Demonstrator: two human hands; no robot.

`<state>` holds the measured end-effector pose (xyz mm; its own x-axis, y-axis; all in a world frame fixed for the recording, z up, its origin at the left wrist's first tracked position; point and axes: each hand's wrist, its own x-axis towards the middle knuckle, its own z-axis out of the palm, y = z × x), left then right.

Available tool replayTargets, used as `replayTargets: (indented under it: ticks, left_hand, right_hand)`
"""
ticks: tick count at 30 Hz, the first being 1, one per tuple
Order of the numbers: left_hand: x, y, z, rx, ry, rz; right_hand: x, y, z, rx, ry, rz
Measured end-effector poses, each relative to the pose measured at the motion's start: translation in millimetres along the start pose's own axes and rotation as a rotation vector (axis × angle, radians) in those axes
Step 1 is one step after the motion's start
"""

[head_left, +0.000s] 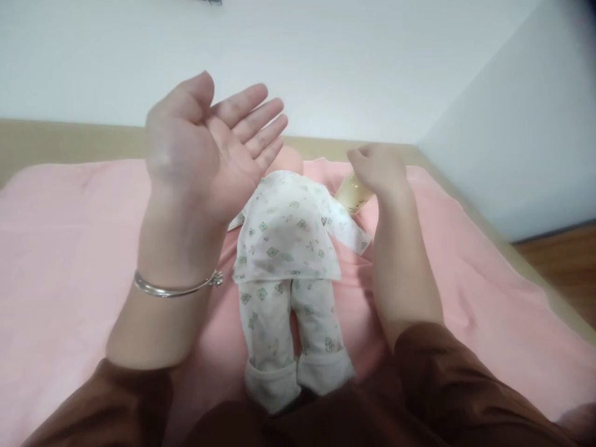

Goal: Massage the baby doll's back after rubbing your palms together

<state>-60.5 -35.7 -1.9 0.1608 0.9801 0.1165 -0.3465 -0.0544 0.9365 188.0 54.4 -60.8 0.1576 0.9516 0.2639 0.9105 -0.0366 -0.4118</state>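
My left hand is raised over the upper left of the bed with the palm turned up and the fingers stretched out; nothing shows on it. A silver bangle circles that wrist. My right hand is closed on the upper end of a translucent yellowish bottle, which is tilted; its top is hidden by the hand. Between my arms a baby doll lies in a white patterned top and matching trousers with turned-up cuffs. Part of its round head shows behind my left fingers. No hand shows at its right-side sleeve end.
A pink sheet covers the bed, creased around the doll. Beyond it runs a pale tan edge along a white wall. Wooden floor shows at the right. My dark brown sleeves fill the lower corners.
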Motion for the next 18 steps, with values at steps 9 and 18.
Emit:
replayTargets:
  ticks: [9, 18]
  left_hand:
    - [-2.8, -5.2, 22.8, -0.212, 0.026, -0.162]
    - [-33.5, 5.2, 26.7, -0.121, -0.256, -0.154]
  right_hand:
    - [-44.2, -42.2, -35.8, 0.418, 0.135, -0.066]
    - [-130.7, -108.6, -11.0, 0.023, 0.351, -0.619]
